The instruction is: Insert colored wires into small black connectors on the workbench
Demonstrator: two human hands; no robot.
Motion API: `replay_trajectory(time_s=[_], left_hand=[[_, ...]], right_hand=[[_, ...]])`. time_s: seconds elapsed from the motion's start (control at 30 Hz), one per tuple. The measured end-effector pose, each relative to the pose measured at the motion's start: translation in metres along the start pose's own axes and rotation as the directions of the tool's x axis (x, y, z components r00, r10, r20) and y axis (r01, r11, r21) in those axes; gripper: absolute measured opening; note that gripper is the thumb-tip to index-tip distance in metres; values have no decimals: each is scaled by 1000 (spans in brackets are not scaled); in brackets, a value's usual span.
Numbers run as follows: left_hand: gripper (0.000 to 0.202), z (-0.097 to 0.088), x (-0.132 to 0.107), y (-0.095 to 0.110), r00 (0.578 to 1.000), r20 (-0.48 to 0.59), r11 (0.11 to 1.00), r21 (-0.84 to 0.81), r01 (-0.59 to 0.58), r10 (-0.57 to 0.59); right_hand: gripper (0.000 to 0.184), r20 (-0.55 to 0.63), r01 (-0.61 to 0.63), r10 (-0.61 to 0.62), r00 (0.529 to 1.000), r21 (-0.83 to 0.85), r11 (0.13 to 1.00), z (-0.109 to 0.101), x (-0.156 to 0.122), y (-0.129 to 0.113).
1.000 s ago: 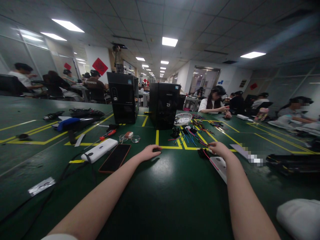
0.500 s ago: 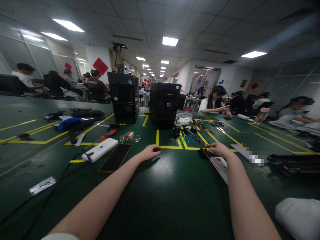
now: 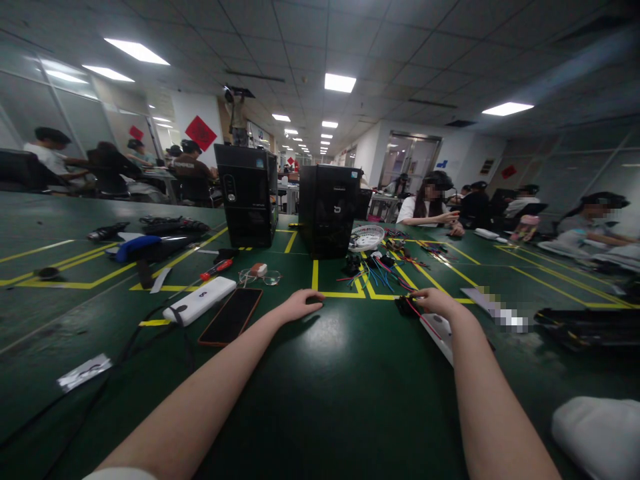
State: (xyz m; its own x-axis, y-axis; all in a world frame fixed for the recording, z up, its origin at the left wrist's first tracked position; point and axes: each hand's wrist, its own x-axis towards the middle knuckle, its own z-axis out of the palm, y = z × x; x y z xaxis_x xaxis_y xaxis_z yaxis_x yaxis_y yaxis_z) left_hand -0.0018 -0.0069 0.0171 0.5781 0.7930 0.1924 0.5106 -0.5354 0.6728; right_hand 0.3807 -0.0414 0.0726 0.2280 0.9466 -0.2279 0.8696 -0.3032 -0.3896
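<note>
Right hand: fingers bent downward, tips at the black connector bundle; whether they pinch it or only touch it, cannot tell.
Left hand: low over the green tabletop, fingers loose and slightly bent, thumb apart.
Black connector bundle with thin red wire: at the right hand's fingertips, on its left side. Dark, small, irregular; connector details too small to resolve. The red wire trails toward the right forearm, over the white oblong case.
White oblong case: beneath the right wrist, partly hidden by the forearm.
Heap of blue, red and black wires: beyond the hands, nearer the right.
Glossy black computer tower: beyond the left hand. Pale rounded emblem on front; small line above it illegible; pale sticker at upper corner, unread.
Second black tower with silver round button: beyond the left hand, farther left. Blue sticker near top; front lettering illegible.
White rounded block-shaped case: left of the left hand; dark mark resembling "8".
Black-screened phone, orange-brown rim: between that case and the left forearm.
</note>
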Motion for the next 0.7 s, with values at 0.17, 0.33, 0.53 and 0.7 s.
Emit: replay_trajectory(time_s=[0.17,0.33,0.53,0.7], left_hand=[[32,1,0,0,1000,-3,1000,8,-5,5],[31,1,1,3,1000,-5,1000,21,3,-3],[32,0,0,2,1000,-3,1000,7,-2,2],[32,0,0,0,1000,-2,1000,4,2,-2]], right_hand=[[40,47,-14,14,999,-5,1000,1,-3,-3],[31,-29,2,-3,1000,-25,1000,-1,-7,-6],[30,-141,-5,-12,990,-115,993,-9,-9,-11],[40,12,-23,25,1000,-97,995,-9,-16,-18]])
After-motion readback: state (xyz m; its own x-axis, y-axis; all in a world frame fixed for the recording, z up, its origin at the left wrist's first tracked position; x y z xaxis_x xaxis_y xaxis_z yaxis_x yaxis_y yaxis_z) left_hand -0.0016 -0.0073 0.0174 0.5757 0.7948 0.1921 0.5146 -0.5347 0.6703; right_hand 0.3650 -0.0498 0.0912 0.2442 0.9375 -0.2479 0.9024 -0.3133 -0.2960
